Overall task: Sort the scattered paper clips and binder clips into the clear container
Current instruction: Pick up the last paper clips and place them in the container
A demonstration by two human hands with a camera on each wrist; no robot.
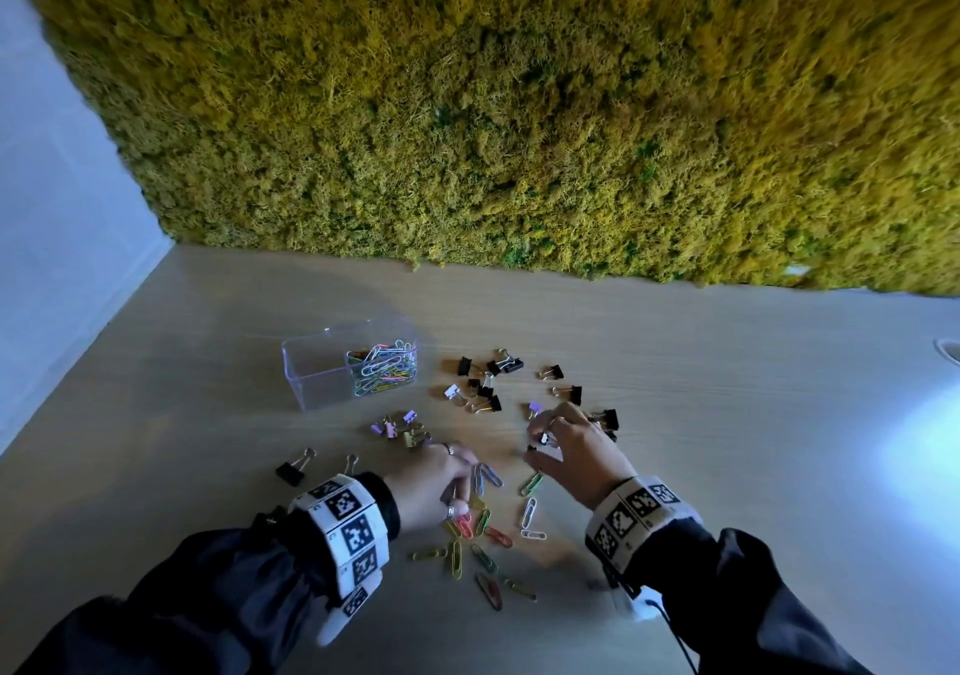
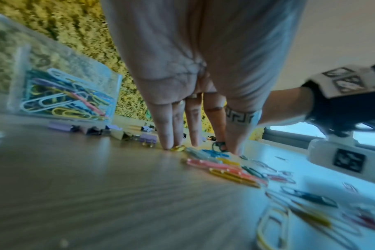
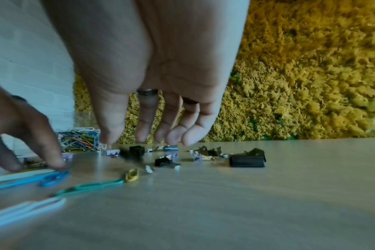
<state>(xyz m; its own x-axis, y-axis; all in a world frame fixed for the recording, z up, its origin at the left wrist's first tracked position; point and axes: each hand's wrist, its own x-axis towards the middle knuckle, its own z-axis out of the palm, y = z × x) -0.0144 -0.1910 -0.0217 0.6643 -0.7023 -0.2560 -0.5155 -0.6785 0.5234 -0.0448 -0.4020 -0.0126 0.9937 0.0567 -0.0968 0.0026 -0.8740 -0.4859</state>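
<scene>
A: What lies nearest?
B: Coloured paper clips (image 1: 480,534) scattered on the pale wood desk (image 1: 727,440), between two dark sleeves.
A: And the hands?
B: The left hand (image 1: 431,482) reaches down with straight fingers, tips touching the clips and the desk. The right hand (image 1: 566,448) hovers just above the desk, fingers loosely extended; in the wrist view it holds nothing.
A: Beyond them?
B: Black, lilac and gold binder clips (image 1: 485,381) lie loose. Farther left stands the clear container (image 1: 317,362), its right compartment holding paper clips. Behind is a moss wall (image 1: 519,103).
</scene>
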